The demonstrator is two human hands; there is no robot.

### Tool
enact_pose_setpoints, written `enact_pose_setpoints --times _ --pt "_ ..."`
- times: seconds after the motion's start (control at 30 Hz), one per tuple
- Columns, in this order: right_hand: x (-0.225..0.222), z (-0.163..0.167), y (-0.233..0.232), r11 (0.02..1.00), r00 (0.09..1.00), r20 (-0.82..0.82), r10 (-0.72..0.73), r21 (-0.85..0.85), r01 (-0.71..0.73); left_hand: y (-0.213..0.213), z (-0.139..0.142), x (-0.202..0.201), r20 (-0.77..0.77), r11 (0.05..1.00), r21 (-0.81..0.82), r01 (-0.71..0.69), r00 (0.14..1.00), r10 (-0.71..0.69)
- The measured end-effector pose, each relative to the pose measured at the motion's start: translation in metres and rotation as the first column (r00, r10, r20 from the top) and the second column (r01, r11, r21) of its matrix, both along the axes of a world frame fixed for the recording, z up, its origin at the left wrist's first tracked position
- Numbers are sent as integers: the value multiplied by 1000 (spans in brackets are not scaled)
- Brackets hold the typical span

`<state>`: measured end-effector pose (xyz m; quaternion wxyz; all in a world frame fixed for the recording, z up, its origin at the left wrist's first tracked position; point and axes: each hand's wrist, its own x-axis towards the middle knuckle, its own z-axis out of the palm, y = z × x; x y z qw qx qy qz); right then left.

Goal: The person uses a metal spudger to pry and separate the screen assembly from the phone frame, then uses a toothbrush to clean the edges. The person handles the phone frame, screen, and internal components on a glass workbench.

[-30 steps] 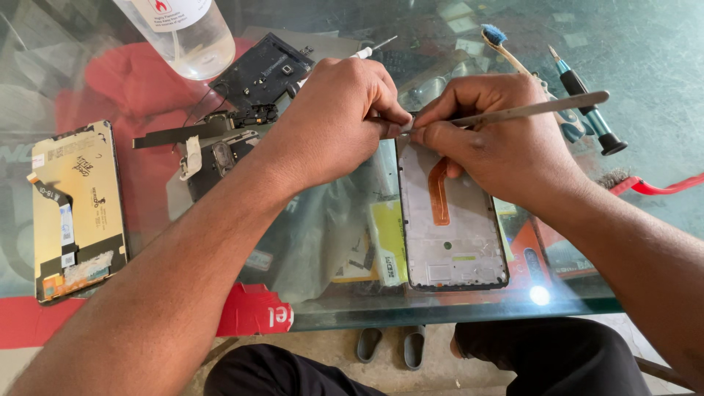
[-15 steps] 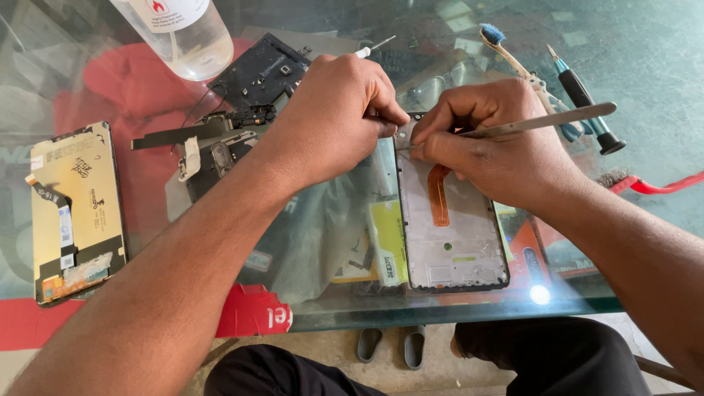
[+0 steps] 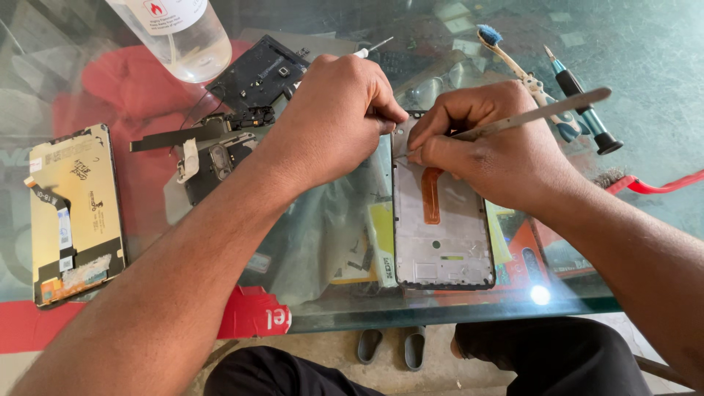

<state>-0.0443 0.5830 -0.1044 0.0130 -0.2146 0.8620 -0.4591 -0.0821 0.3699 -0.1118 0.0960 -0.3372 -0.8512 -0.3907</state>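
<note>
A: From the head view, where do things stand?

B: The phone frame [image 3: 442, 220] lies face-up on the glass desk [image 3: 660, 59], already stripped. The display panel [image 3: 72, 213] sits apart at the left, and the black inner cover [image 3: 258, 73] and a small board with brackets [image 3: 213, 158] lie above it. Work at the frame's top edge looks unfinished.

A: And the hands?

B: The right hand [image 3: 499, 158] is pinched narrow around metal tweezers [image 3: 535, 116], tip at the frame's upper left corner. The left hand [image 3: 341, 117] is curled closed on a thin white-handled tool [image 3: 363, 51], pressing at the same edge.

A: How does the frame look?

B: Silver-grey, empty, with an orange flex strip [image 3: 431, 194] running down its upper left. A screwdriver [image 3: 583, 110] and brush [image 3: 506, 51] lie near.
</note>
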Motion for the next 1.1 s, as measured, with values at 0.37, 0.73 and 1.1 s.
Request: enact_pose_setpoints --times 0.37,0.73,1.1 --pt "1 -2 4 986 992 42 -119 121 113 3 -1 1 32 999 -23 -23 999 24" --pt "3 -2 8 995 995 22 99 25 -99 4 -1 1 -17 1000 -12 0 1000 0" --pt "5 0 9 992 992 39 117 45 -119 5 -2 3 -4 1000 -22 -22 1000 22"
